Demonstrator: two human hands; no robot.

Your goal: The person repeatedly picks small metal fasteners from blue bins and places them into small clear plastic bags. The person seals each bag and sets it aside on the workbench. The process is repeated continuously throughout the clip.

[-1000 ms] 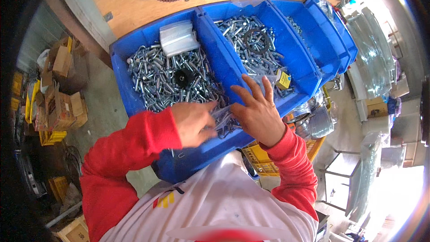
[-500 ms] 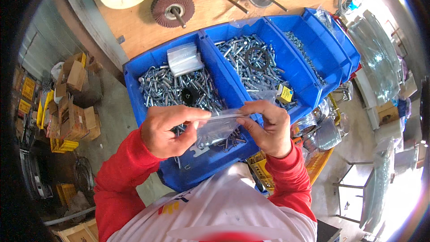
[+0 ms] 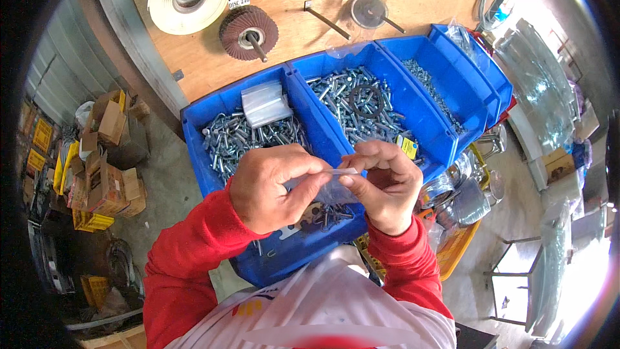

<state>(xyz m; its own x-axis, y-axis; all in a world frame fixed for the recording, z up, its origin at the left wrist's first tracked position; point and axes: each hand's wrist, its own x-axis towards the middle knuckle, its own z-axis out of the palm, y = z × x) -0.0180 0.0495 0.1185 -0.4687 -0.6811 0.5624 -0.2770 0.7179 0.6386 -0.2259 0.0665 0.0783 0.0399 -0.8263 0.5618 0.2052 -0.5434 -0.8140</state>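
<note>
Head view: left hand (image 3: 274,184) and right hand (image 3: 389,187) close together, fingers of each pinched on the upper edge of a clear plastic bag (image 3: 332,189), which hangs between and just below them. Judged: light, limp, slippery film, apt to crease or snag on metal ends; best held by the firmer edge strip, one pinch toward each end. Contents unclear, hands cover much of it. Below fingers: blue bin (image 3: 278,258). Beyond them: metal bolts (image 3: 225,148), whitish film stack (image 3: 263,105) on top. Beyond right fingers: black ring (image 3: 354,102), yellow block (image 3: 407,147). Obstruction: bin divider (image 3: 325,124) just beyond fingers
</note>
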